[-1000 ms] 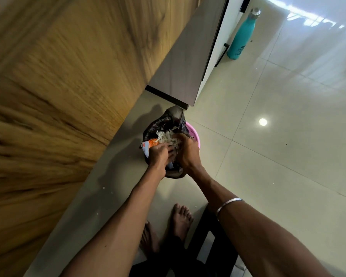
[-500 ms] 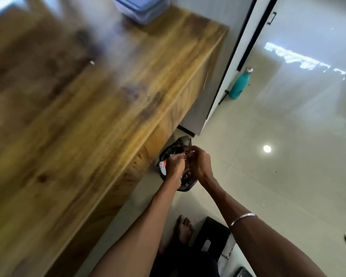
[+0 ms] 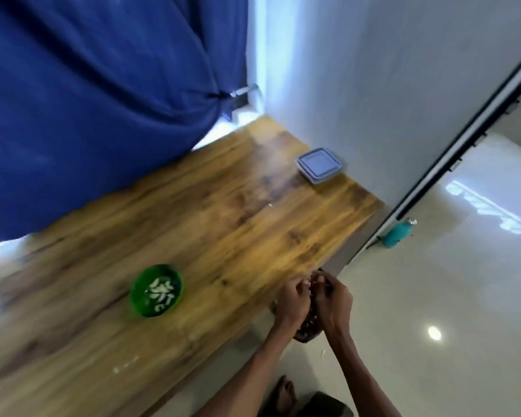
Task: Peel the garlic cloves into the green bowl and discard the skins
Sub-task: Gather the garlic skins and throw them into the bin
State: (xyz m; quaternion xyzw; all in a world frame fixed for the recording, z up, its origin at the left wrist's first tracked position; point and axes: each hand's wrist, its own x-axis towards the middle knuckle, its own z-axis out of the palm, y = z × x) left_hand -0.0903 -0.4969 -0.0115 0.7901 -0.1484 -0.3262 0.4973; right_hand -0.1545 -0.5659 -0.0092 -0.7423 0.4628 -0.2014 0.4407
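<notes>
Many peeled cloves (image 3: 160,291) already fill the green bowl (image 3: 139,291) on the worktop (image 3: 238,224).
Both hands, left hand (image 3: 292,299) and right hand (image 3: 334,299), hang curled over a dark bin (image 3: 306,331) beside it; whether they grip skins, I cannot tell.

Whole view motion-blurred; both hands (image 3: 313,299) cover the dark bag (image 3: 309,328), their contents unreadable; forearms cut by bottom edge.

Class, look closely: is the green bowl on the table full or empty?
Partly filled: pale peeled garlic cloves lie inside the green bowl.
</notes>
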